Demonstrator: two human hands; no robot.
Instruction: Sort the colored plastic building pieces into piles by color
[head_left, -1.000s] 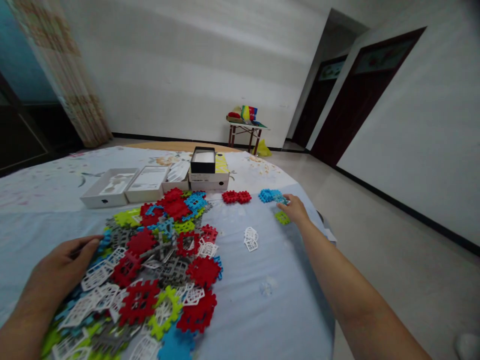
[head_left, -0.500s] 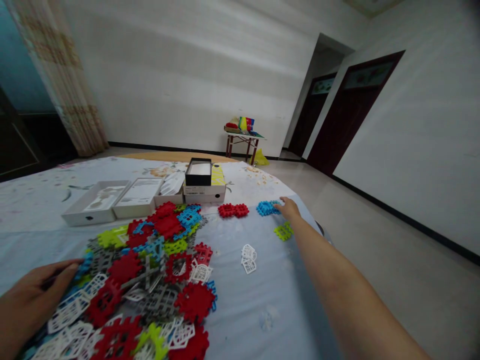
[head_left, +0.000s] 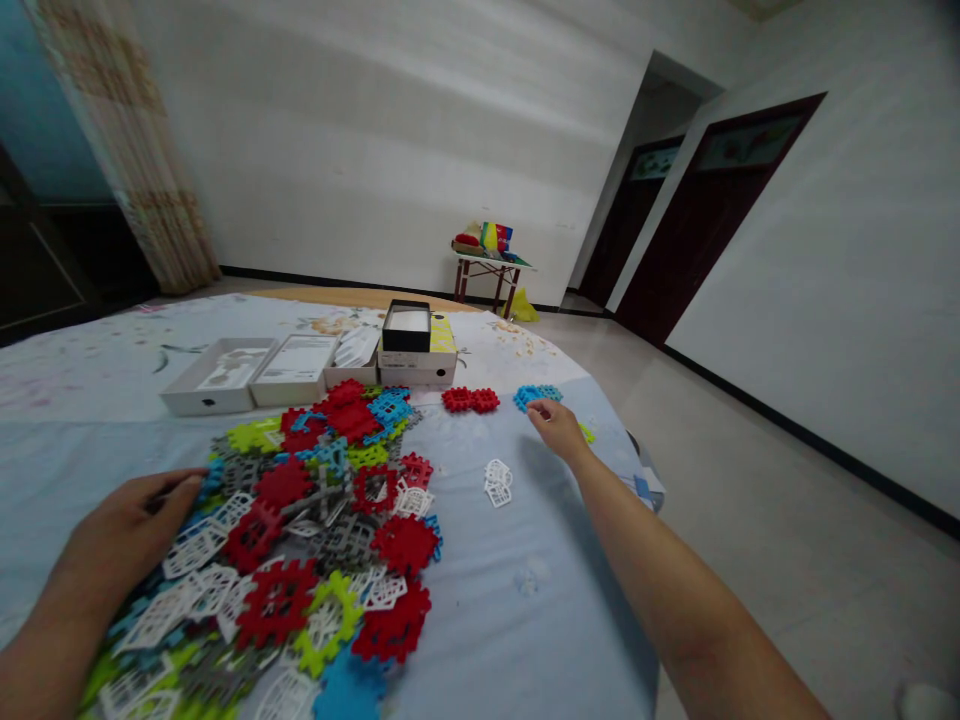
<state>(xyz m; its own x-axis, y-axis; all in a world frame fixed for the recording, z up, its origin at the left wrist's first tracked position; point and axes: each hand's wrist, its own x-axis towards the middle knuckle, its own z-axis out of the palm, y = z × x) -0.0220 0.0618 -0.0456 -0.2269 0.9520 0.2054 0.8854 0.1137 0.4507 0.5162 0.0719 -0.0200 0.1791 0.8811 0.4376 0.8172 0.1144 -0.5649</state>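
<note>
Right grip (head_left: 555,425) loose, fingers half-curled, empty, hovered just beside blue tile cluster (head_left: 534,396) near far edge of blue cloth (head_left: 525,600). Left grip (head_left: 131,525) lay on mixed tile pile (head_left: 322,520); holding or not, couldn't tell. Green tile (head_left: 586,434) sat at cloth's edge behind right wrist; careless sweep could knock it to floor.

A light blue cloth with a floral print covers the surface (head_left: 90,430). At its far side stand two shallow white box trays (head_left: 217,375) (head_left: 294,368) side by side, and just to their right a small black box (head_left: 406,327) sits on top of a white-and-yellow box (head_left: 429,362). A patterned curtain (head_left: 150,170) hangs at the left. Against the far wall stands a small table (head_left: 491,268) carrying colourful items, with a yellow bag (head_left: 516,308) beneath it. Two dark doors (head_left: 712,220) are on the right.
</note>
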